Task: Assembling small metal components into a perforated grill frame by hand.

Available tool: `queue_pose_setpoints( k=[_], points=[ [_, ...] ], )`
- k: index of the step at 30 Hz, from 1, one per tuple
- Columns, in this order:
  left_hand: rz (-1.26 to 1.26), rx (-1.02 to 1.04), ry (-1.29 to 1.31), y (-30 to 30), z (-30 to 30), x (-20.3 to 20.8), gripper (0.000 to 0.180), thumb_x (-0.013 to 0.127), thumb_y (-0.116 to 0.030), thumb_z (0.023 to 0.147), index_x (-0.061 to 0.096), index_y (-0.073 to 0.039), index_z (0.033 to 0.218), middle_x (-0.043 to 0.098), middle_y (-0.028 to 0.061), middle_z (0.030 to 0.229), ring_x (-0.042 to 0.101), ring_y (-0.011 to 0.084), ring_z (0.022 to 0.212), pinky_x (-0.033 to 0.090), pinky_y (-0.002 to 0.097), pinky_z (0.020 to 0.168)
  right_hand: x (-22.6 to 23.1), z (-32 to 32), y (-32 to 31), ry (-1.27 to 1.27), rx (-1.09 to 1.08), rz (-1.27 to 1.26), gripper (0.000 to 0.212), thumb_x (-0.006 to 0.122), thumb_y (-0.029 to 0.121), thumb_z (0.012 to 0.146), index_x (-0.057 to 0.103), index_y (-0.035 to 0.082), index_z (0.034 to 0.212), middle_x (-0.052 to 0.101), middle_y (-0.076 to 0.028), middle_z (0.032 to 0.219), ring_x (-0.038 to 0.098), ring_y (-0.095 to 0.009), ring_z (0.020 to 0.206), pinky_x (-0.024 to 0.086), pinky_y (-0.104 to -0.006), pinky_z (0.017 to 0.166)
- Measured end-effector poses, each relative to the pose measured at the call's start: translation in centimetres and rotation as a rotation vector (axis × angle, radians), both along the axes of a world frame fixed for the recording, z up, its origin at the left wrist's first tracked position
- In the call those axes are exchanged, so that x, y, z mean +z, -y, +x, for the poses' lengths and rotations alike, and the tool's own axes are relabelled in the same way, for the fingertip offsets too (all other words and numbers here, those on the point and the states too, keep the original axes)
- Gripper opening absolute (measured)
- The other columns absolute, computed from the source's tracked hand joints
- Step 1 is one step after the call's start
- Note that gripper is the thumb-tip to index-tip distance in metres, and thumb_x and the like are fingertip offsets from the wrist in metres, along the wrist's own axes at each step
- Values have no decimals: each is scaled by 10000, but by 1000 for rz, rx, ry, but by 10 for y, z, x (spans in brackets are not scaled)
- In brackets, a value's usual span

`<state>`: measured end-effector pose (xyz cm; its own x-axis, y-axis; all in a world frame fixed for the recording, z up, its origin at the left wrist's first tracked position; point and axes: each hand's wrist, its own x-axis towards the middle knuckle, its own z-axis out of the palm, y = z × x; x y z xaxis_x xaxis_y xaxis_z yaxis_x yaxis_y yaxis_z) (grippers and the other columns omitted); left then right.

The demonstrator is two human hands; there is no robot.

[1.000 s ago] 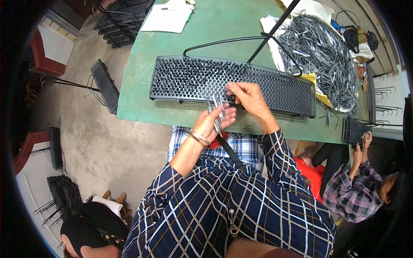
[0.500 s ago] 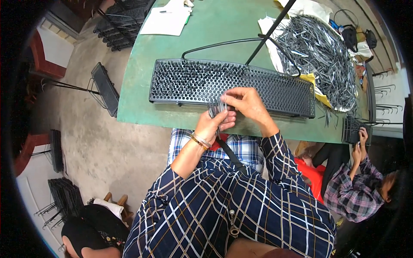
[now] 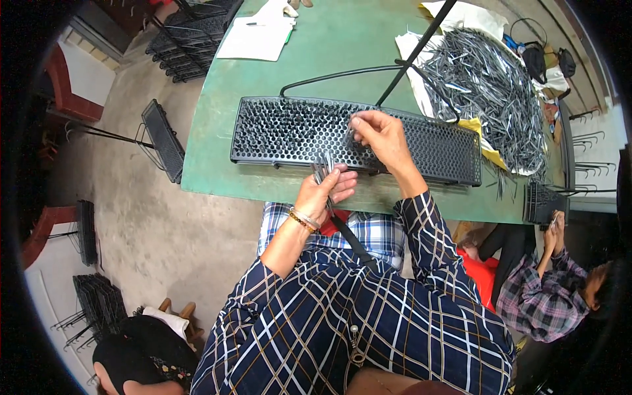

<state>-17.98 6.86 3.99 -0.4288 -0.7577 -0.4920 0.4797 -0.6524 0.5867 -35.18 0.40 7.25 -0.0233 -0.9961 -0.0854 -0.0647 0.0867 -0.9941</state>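
No legible text, labels, brands, numbers or signs in view; any print too small or blurred

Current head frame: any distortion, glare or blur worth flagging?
Head view, rim: corners black, green table bows along its left edge. Head view, right: heap of thin strips glints. Head view, centre: right hand readable, fingertip detail indistinct.
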Motion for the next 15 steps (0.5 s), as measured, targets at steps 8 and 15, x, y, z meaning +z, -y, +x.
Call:
queue_pose_setpoints(
  k=[8,15],
  points=[
    [20,-24,-7,-3,-2,-2,309,504,-165,939,495,44,1166,604,198,1089,635,229,925,559,326,788,-11,11,9,-206,-142,-202,223,608,133,873,624,-39,1013,671,-70,836,635,-107,707,498,-218,626],
    [42,-2,-16,-2,-3,-5,276,479,-144,948,499,48,1144,607,201,1072,638,227,905,563,324,779,-10,17,6,-244,-139,-270,196,605,101,868,623,-37,1006,677,-84,832,654,-119,731,512,-227,636]
  ],
)
